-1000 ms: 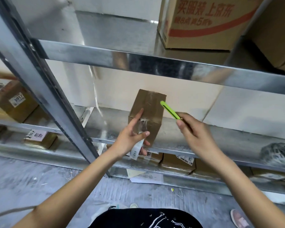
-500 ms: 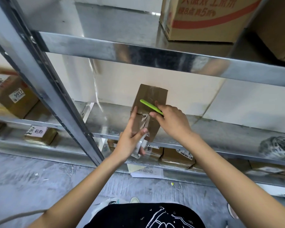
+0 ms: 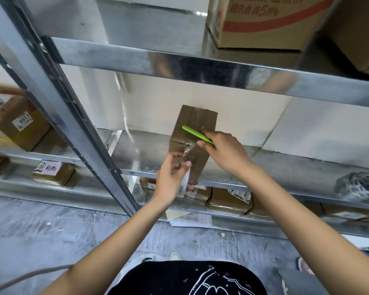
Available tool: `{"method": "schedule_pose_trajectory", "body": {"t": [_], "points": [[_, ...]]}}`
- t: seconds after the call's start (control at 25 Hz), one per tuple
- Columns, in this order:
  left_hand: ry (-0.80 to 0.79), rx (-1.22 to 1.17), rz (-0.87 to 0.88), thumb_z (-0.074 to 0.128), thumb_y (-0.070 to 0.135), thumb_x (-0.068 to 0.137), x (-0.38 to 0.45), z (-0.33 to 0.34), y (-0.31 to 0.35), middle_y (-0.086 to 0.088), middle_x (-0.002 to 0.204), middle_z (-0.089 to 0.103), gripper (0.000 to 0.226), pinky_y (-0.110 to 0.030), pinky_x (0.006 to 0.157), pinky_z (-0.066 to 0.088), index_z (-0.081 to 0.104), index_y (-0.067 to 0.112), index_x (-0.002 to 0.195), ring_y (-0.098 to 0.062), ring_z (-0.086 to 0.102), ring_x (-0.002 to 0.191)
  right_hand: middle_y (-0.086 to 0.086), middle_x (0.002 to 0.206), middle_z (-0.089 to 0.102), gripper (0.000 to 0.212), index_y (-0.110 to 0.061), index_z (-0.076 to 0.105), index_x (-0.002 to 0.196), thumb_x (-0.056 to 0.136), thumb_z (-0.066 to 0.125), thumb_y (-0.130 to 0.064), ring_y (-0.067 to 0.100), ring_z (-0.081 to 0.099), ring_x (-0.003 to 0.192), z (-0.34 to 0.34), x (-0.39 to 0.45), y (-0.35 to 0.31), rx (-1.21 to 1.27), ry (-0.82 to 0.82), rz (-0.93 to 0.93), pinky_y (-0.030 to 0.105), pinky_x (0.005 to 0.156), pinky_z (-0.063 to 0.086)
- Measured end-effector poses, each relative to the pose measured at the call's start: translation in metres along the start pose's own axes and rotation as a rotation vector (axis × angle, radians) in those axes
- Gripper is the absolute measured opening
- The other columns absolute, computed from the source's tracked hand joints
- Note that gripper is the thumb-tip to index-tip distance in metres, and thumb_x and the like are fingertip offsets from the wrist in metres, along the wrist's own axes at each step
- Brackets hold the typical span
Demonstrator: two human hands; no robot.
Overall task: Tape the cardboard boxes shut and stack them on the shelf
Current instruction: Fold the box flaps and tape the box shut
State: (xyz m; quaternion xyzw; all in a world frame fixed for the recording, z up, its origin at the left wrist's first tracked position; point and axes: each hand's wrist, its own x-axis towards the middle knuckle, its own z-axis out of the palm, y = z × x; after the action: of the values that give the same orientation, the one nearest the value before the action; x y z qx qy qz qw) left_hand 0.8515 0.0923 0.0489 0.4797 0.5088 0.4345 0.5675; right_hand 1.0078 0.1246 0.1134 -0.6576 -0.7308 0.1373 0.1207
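I am at the taping step: my right hand [image 3: 224, 151] grips the green cutter [image 3: 197, 134] against the side of the cardboard box [image 3: 193, 141], which stands on end on the metal shelf [image 3: 285, 167]. My left hand [image 3: 170, 179] pinches the clear tape roll [image 3: 184, 182] just below, its strip running up to the box. Next, I judge, the strip wants severing at the box and pressing flat
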Motion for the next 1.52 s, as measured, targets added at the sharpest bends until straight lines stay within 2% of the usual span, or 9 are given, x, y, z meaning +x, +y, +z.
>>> {"method": "schedule_pose_trajectory", "body": {"t": [0.12,0.24,0.52,0.76,0.96,1.16,1.32,1.44,1.52], "points": [[0.039,0.082,0.039,0.065,0.025,0.088,0.008,-0.002,-0.005,-0.004,0.099,0.070,0.025,-0.051,0.076,0.056,0.051,0.045,0.093,-0.019,0.070,0.086,0.008,0.120,0.065,0.048,-0.026,0.037,0.145,0.098,0.048,-0.033,0.019,0.063,0.093,-0.014,-0.013,0.003,0.132,-0.008,-0.056,0.029,0.078,0.048],[0.025,0.137,0.051,0.064,0.024,0.090,0.014,0.000,-0.008,0.003,0.091,0.071,0.020,-0.033,0.077,0.053,0.052,0.038,0.096,-0.011,0.069,0.078,0.003,0.115,0.069,0.039,-0.032,0.049,0.137,0.098,0.050,-0.029,-0.004,0.045,0.058,-0.023,-0.034,0.000,0.092,-0.039,-0.174,0.015,0.060,0.036],[0.032,0.121,-0.015,0.063,0.015,0.090,0.024,0.004,-0.009,0.000,0.076,0.068,0.012,-0.010,0.049,0.044,0.060,0.004,0.089,-0.003,0.065,0.059,0.005,0.118,0.065,0.038,-0.034,0.045,0.139,0.101,0.038,-0.032,0.023,0.060,0.100,-0.021,-0.033,-0.012,-0.177,-0.132,-0.186,0.034,0.079,0.049],[0.024,0.090,-0.060,0.064,0.019,0.090,0.029,0.005,-0.010,-0.003,0.076,0.070,0.011,-0.019,0.050,0.048,0.059,0.015,0.081,-0.014,0.066,0.062,0.011,0.110,0.065,0.035,-0.025,0.055,0.131,0.101,0.036,-0.022,0.029,0.062,0.093,-0.028,-0.025,-0.027,-0.322,-0.206,-0.181,0.037,0.073,0.052],[-0.006,0.031,-0.098,0.070,0.037,0.078,0.031,0.002,-0.013,-0.015,0.082,0.070,0.019,-0.058,0.066,0.056,0.060,0.022,0.074,-0.042,0.067,0.076,0.007,0.082,0.053,0.028,-0.018,0.062,0.115,0.094,0.044,-0.014,0.028,0.056,0.079,-0.031,-0.017,-0.037,-0.414,-0.221,-0.170,0.030,0.058,0.037],[0.005,0.108,-0.117,0.070,0.033,0.080,0.035,0.003,-0.011,-0.012,0.081,0.071,0.018,-0.062,0.067,0.053,0.058,0.029,0.067,-0.045,0.067,0.074,0.003,0.073,0.047,0.022,-0.013,0.064,0.106,0.091,0.047,-0.009,0.024,0.050,0.071,-0.043,-0.020,-0.043,-0.450,-0.248,-0.116,0.029,0.055,0.036],[0.018,0.151,-0.159,0.065,0.024,0.089,0.030,-0.010,-0.020,-0.020,0.086,0.066,0.017,-0.060,0.065,0.054,0.054,0.023,0.075,-0.042,0.067,0.066,0.003,0.070,0.046,0.019,-0.011,0.059,0.092,0.087,0.044,0.000,0.024,0.050,0.072,-0.037,-0.028,-0.026,-0.555,-0.364,-0.088,0.031,0.058,0.039],[0.032,-0.003,-0.255,0.057,0.014,0.093,0.023,-0.022,-0.029,-0.013,0.098,0.060,0.014,-0.040,0.047,0.057,0.048,0.007,0.085,-0.032,0.068,0.055,0.002,0.088,0.061,0.022,-0.022,0.065,0.107,0.094,0.047,-0.018,0.022,0.058,0.080,-0.041,-0.035,-0.004,-0.341,-0.439,-0.019,0.031,0.066,0.047],[0.035,-0.023,-0.282,0.054,0.016,0.095,0.019,-0.027,-0.031,-0.010,0.104,0.060,0.013,-0.028,0.041,0.052,0.047,0.005,0.093,-0.027,0.068,0.052,-0.004,0.082,0.067,0.014,-0.027,0.062,0.091,0.097,0.049,-0.026,0.015,0.061,0.071,-0.051,-0.043,0.006,-0.102,-0.437,0.016,0.031,0.068,0.049]]}}
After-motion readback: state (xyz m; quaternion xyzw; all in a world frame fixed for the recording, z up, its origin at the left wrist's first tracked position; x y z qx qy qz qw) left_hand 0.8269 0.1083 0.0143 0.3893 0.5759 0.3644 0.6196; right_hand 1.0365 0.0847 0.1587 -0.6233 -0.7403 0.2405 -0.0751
